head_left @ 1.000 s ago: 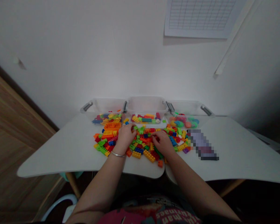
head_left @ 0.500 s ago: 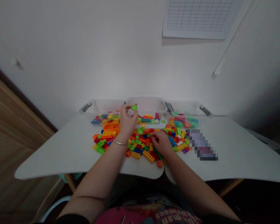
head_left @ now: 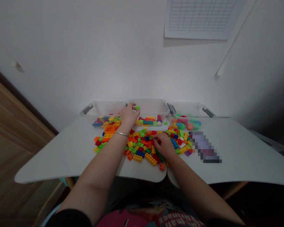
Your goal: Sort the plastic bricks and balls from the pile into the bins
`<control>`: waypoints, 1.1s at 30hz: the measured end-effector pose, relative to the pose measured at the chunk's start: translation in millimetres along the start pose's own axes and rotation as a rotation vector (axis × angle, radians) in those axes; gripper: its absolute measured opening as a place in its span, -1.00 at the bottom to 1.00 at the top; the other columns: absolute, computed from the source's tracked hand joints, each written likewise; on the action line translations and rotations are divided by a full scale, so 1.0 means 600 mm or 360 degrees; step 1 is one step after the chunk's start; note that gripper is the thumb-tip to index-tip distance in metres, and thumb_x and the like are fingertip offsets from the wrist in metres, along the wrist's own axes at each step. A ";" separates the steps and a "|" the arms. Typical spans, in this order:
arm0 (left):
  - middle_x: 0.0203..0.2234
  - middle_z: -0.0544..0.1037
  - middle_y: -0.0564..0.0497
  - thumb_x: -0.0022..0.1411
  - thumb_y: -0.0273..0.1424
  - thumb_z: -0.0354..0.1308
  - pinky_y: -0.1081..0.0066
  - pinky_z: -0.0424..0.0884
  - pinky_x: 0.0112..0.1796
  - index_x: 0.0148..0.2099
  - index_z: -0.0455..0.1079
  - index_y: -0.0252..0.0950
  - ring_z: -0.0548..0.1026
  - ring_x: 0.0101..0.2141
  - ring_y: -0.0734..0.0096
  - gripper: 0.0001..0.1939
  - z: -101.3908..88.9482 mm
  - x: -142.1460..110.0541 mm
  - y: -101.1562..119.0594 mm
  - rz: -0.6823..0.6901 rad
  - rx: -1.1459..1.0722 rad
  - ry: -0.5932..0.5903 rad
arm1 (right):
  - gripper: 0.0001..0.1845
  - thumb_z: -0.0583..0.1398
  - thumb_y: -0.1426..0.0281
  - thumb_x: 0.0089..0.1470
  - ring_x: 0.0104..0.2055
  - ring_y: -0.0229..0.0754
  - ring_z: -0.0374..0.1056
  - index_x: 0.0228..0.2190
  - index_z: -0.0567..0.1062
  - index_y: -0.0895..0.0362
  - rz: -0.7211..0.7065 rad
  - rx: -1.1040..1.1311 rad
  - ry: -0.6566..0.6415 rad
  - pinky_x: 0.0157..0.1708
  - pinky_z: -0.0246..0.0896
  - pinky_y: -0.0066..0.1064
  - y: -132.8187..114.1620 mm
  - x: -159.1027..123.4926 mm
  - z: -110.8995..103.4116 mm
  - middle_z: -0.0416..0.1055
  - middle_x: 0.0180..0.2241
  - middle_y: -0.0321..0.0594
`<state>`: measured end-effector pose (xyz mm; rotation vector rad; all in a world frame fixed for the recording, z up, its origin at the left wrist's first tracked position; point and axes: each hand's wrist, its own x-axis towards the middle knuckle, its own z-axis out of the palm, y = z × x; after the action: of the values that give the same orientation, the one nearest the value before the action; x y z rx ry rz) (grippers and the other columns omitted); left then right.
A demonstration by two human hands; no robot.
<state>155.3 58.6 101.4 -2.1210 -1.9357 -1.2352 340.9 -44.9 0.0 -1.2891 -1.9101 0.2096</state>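
Note:
My left hand [head_left: 129,116], with a silver bangle at the wrist, pinches a small light-green building block [head_left: 137,108] between thumb and fingers. It is raised near the left side of the middle clear plastic bin [head_left: 153,105]. My right hand [head_left: 164,144] rests low at the right part of the loose block pile [head_left: 139,143], its fingers curled together. A small green and blue piece [head_left: 148,138] lies by those fingertips; whether they grip anything is hidden. The pile mixes red, orange, yellow, green and blue blocks.
A left clear bin [head_left: 106,108] holds blocks, and a right clear bin [head_left: 190,108] holds rounded coloured pieces. A pixelated phone-like object [head_left: 204,146] lies right of the pile. Two white tabletops [head_left: 142,173] meet in front; behind the bins rises a wall [head_left: 97,63].
My left hand has moved slightly forward and left with the light-green block, tipping over so its back shows more. My right hand stays in place on the pile.

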 end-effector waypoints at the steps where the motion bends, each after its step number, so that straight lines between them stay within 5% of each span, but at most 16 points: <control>1: -0.17 0.62 -0.05 0.22 -0.31 0.11 0.22 0.32 -0.02 0.05 0.40 -0.22 0.48 -0.08 0.16 -0.66 -0.001 0.001 0.002 -0.0007 0.0007 -0.0018 | -0.86 0.14 0.47 0.12 -0.25 -0.09 0.35 -0.35 0.52 0.08 -0.0001 0.0001 -0.0001 -0.14 0.28 -0.21 0.000 0.000 0.000 0.49 -0.39 -0.18; 12: -0.18 0.61 -0.13 0.24 -0.29 0.10 0.07 0.32 0.00 0.17 0.32 -0.24 0.48 -0.04 0.00 -0.54 -0.008 0.007 0.018 -0.0036 0.0167 -0.0135 | -0.85 0.13 0.47 0.13 -0.25 -0.09 0.34 -0.35 0.52 0.09 -0.0001 -0.0036 -0.0011 -0.16 0.27 -0.21 -0.001 0.000 0.000 0.50 -0.37 -0.17; 16: -0.16 0.61 -0.13 0.23 -0.33 0.11 0.14 0.33 0.00 0.32 0.12 -0.29 0.49 -0.04 0.06 -0.37 -0.007 0.003 0.020 -0.0053 0.0104 -0.0117 | -0.84 0.13 0.47 0.13 -0.24 -0.08 0.34 -0.34 0.52 0.10 -0.0004 -0.0036 -0.0016 -0.16 0.27 -0.21 -0.002 -0.001 0.000 0.50 -0.36 -0.16; 24: -0.04 0.57 -0.13 0.26 -0.34 0.09 0.11 0.25 0.10 0.35 0.06 -0.31 0.47 0.01 0.12 -0.36 0.003 -0.002 0.002 0.0122 -0.0132 -0.0055 | -0.85 0.13 0.46 0.13 -0.23 -0.07 0.35 -0.35 0.52 0.09 0.0016 -0.0024 -0.0036 -0.15 0.27 -0.20 -0.002 -0.001 -0.001 0.51 -0.36 -0.16; 30: 0.10 0.46 -0.13 0.23 -0.38 0.08 0.11 0.17 0.17 0.30 0.15 -0.28 0.36 0.10 0.10 -0.41 -0.020 -0.045 0.003 0.0329 -0.0120 0.0119 | -0.84 0.12 0.46 0.13 -0.21 -0.07 0.36 -0.34 0.52 0.09 -0.0012 -0.0017 -0.0016 -0.12 0.27 -0.19 -0.004 -0.002 -0.001 0.50 -0.35 -0.15; 33: 0.02 0.51 -0.11 0.23 -0.39 0.09 0.15 0.24 0.13 0.27 0.20 -0.28 0.41 0.04 0.13 -0.45 -0.031 -0.081 0.007 0.0389 -0.0149 0.0031 | -0.84 0.13 0.48 0.11 -0.19 -0.05 0.36 -0.29 0.52 0.11 0.0028 -0.0008 0.0002 -0.11 0.28 -0.18 -0.003 -0.002 0.001 0.51 -0.30 -0.13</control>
<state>152.7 7.6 89.7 -2.2951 -1.5807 -1.3144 339.3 -46.7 -0.2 -1.3097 -1.8998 0.2132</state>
